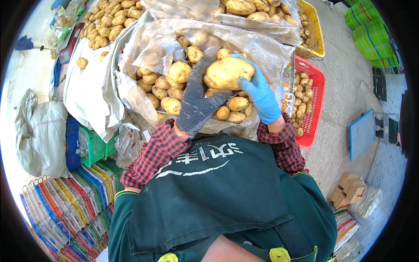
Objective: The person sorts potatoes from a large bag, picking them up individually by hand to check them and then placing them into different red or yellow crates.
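Note:
In front of me, my right hand [260, 90], in a blue rubber glove, grips a large pale potato [228, 73], with the thumb across its lower right side. Against the potato's left edge lies my left hand [199, 100], in a dark grey knit glove. Its fingers are straight and its thumb is spread below the potato; whether it bears any weight cannot be seen. Beneath both hands, smaller potatoes [160, 86] lie in a container lined with clear plastic sheeting [258, 52].
A red plastic crate [316, 98] of small potatoes stands at right, with a yellow crate [319, 36] beyond it. Potatoes [111, 19] lie heaped on a white woven sack [86, 95] at upper left. Folded colourful crates [68, 206] are stacked lower left. A blue-topped platform [361, 134] stands far right.

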{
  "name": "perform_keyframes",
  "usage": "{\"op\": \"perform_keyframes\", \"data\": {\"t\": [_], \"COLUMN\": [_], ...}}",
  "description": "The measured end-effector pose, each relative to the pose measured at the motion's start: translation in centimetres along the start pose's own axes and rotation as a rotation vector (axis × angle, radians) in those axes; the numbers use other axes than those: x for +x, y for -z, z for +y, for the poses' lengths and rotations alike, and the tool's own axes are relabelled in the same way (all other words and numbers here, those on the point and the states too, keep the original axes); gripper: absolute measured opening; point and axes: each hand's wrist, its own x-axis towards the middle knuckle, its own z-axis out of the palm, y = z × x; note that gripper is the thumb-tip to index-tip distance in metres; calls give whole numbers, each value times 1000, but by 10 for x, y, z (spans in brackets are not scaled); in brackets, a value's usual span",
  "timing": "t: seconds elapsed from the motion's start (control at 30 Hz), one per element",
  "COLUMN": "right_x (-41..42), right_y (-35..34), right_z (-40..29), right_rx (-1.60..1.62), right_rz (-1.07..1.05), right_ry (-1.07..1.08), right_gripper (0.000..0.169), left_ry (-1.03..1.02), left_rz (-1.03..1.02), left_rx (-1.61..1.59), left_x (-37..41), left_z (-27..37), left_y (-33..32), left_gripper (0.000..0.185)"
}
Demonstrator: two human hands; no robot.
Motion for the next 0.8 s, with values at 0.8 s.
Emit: {"op": "perform_keyframes", "data": {"t": [0.8], "right_x": [106], "right_y": [-97], "right_z": [57], "right_rx": [-1075], "right_rz": [-386], "right_ry": [66], "right_gripper": [64], "left_ry": [43], "left_rz": [218], "left_rx": [1559], "left_x": [120], "left_z": [-65], "left_y": [287], "left_gripper": [42]}}
